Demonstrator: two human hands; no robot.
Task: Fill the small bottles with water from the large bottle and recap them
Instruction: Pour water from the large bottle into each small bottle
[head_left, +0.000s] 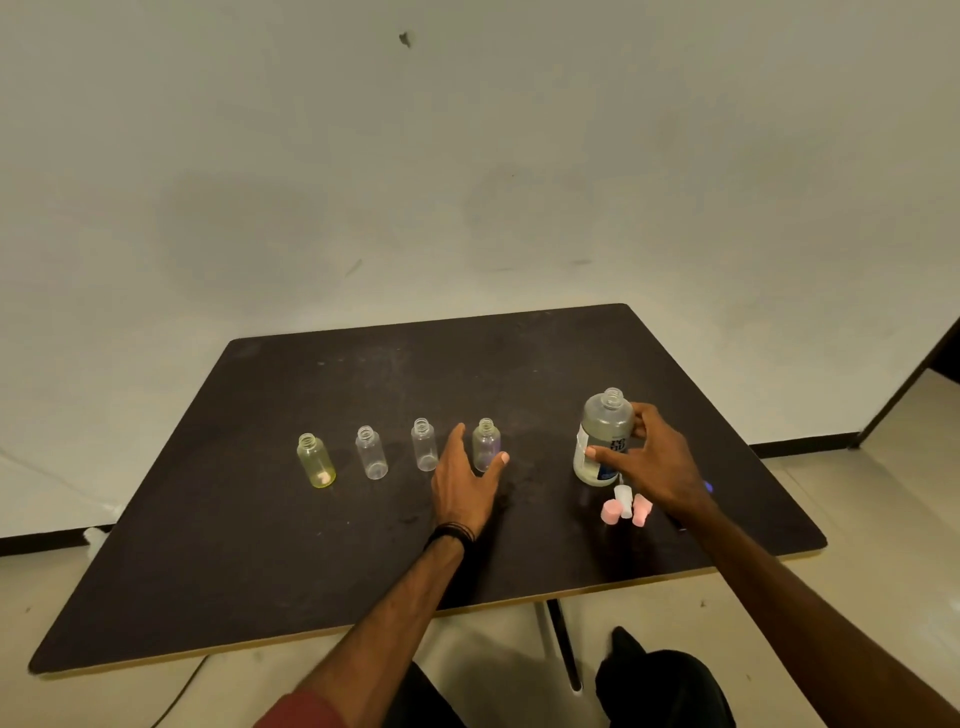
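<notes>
While all four small bottles (425, 445) stand uncapped and apparently unfilled in a row on bench (260, 545) | right hand (657, 462) clasped around uncapped large bottle (602, 439), upright at right | left hand (465, 475) spread loose beside rightmost bottle | loose caps (626, 506) clustered just beside large bottle, near pouring path | filling, recapping all left.

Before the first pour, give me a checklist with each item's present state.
1. Large bottle uncapped: ok.
2. Right hand wrapped around the large bottle: ok.
3. Four small bottles upright, mouths open: ok.
4. Left hand steadying the nearest small bottle: not ok, open beside it.
5. Caps set by for recapping: ok, beside the large bottle.
6. Water level in the large bottle: cannot tell.
</notes>
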